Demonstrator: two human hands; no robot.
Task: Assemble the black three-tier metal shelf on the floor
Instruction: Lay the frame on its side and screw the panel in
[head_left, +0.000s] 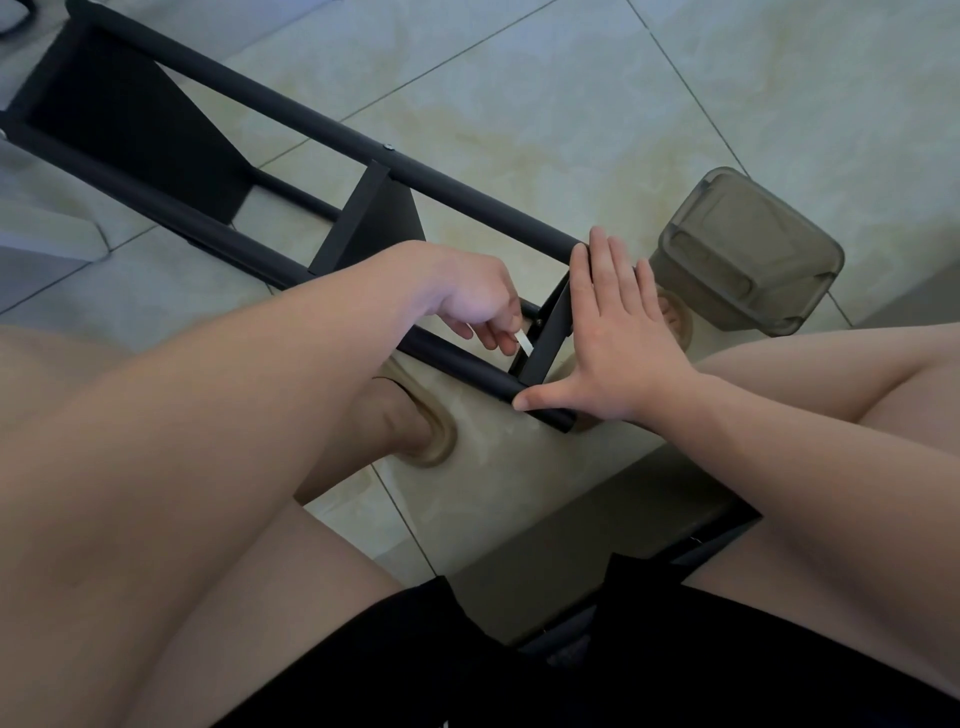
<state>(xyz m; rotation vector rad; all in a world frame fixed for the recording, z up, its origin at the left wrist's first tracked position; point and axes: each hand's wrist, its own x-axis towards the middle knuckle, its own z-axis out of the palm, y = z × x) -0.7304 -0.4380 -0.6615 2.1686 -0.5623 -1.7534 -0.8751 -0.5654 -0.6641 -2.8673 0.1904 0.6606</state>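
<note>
1. the black metal shelf (322, 122) lies on its side on the tiled floor (519, 104), running from the upper left of the frame down to the centre, between the seated person's knees.
2. the left hand (467, 306) has its fingers curled and pinches a small pale tool (524, 340) just beside the end panel (550, 332). what kind of tool it is, and whether its tip sits in a fastener, i cannot tell.
3. the right hand (618, 338) is flat, with straight fingers pressed against the outer face of the end panel. its thumb is spread and touches the end of the lower tube (457, 361). it grips nothing.
4. handling, as a judgement:
   - the frame looks stiff and fairly light, thin tubes and sheet panels, so it should slide easily on glossy tile.
   - the painted tubes look smooth and may slip in a loose grip.
   - a loose joint could rack or let a panel shift.
   - the best holds are around the tubes close to a panel joint, or a flat palm bracing the panel as now.
   - panel edges may be sharp.
5. the floor is pale, marbled, glossy tile with dark grout lines, hard and level.
6. a smoky translucent container (748, 254) stands right of the shelf end, near it, and a sandal (434, 441) shows below the lower tube.
</note>
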